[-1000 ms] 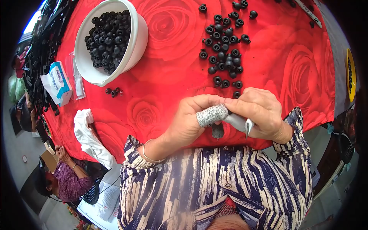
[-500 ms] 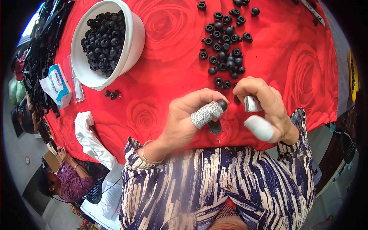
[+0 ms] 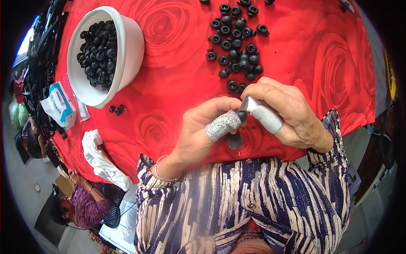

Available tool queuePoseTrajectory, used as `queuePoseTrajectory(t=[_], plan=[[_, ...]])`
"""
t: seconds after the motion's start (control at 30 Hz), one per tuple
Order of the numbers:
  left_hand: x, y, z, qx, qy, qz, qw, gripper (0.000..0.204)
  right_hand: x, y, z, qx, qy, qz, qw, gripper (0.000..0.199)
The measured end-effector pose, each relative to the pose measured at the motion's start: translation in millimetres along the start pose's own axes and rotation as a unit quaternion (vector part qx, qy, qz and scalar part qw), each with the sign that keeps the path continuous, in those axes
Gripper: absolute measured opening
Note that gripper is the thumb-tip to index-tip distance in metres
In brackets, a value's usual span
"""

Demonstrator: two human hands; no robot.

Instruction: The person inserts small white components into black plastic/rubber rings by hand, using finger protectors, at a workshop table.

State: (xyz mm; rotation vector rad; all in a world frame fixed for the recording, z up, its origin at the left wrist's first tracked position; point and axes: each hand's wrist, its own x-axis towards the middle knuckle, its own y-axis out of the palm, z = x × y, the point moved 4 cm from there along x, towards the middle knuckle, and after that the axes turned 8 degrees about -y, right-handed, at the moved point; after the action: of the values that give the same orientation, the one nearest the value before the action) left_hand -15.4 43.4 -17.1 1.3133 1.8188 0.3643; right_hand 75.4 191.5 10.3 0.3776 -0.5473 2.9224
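My left hand point(image 3: 195, 127), with a speckled grey cover on its thumb, pinches a small black round cord lock point(image 3: 242, 115) between its fingertips. Closed around a small, flat, grey blade wrapped in white point(image 3: 250, 103), my right hand point(image 3: 292, 114) has a pale cover on its thumb. The blade's tip is up against the cord lock or just beside it; which, I cannot tell. Beyond my hands lies a loose spread of black cord locks point(image 3: 237, 44). A white tub point(image 3: 132, 51) to the left holds a heap of similar black pieces point(image 3: 100, 55).
A red rose-patterned cloth point(image 3: 169, 63) covers the table. On its left side are a few small black parts with a spring point(image 3: 118, 110), a tissue pack point(image 3: 61, 103) and a crumpled white cloth point(image 3: 103, 158). Another person point(image 3: 86, 203) sits at the left.
My right hand has come left to meet my left hand, bringing the blade to the cord lock. The left hand keeps its pinch. The whole view has shifted slightly.
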Motion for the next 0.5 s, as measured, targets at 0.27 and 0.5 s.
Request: queuePoseTrajectory(t=[0.27, 0.5], plan=[[1.2, -2.1, 2.3, 0.002, 0.015, 0.006, 1.000, 0.029, -0.8, 0.4, -0.2, -0.006, 0.002, 0.008, 1.000, 0.019], [1.6, -3.1, 3.3, 0.002, 0.007, 0.002, 1.000, 0.028, -0.7, -0.1, -0.1, -0.006, -0.004, 0.022, 1.000, 0.019]])
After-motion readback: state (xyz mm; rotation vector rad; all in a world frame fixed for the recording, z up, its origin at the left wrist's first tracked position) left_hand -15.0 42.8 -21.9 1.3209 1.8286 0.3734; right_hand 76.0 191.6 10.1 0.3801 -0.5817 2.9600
